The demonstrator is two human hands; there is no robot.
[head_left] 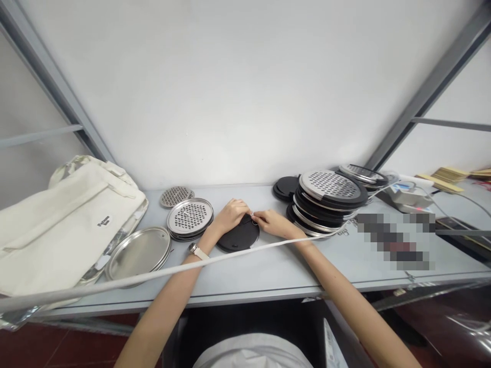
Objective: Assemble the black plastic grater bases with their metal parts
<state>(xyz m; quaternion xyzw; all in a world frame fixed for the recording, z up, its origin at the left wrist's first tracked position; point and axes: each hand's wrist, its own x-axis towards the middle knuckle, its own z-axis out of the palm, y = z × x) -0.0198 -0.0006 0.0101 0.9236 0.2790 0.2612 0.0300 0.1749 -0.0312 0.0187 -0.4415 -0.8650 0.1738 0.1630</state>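
Observation:
A round black disc [238, 238] lies flat on the grey table in front of me. My left hand [232, 215] reaches over its far left part, its fingers closed in a pinch near the far rim. At the disc's far right edge, my right hand [273, 224] pinches a small shiny metal ring [254, 221]. The fingertips of both hands almost meet there. What the left fingers grip is too small to make out. Left of the disc, a perforated metal grater plate [191, 216] tops a short stack of round plates.
Plain metal discs [140, 251] and a cream fabric bag [76, 220] are at the left. A tall stack of black-rimmed grater plates [330, 187] stands to the right. A white cord [238, 255] crosses the view above my forearms. A small white device [412, 193] sits at far right.

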